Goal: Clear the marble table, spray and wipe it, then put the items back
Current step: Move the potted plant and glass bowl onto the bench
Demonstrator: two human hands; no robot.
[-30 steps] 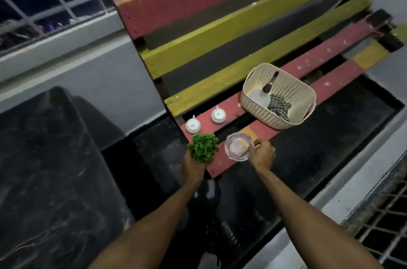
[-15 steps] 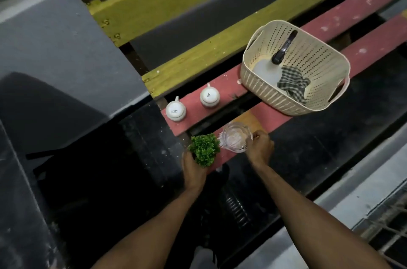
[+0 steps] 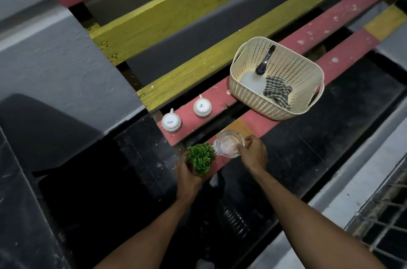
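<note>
My left hand [image 3: 187, 175] grips a small green artificial plant [image 3: 200, 157] at the near end of the bench's front red slat [image 3: 343, 57]. My right hand [image 3: 253, 153] holds the rim of a clear glass ashtray [image 3: 229, 144] that rests on the same slat, just right of the plant. Two white cups [image 3: 171, 123] [image 3: 202, 108] stand upside down on the slat behind. A cream perforated basket [image 3: 308, 79] further right holds a white spray bottle [image 3: 253, 80] with a black trigger and a checked cloth [image 3: 276, 92].
The bench has red and yellow slats [image 3: 198, 13] with dark gaps between them. A black marble table edge [image 3: 13, 202] is at the far left. Dark floor lies under the bench, and a metal grate [image 3: 387, 213] is at the right.
The view has tilted down and drawn closer to the bench. Both hands have kept their hold, the plant and ashtray now lower on the front slat.
</note>
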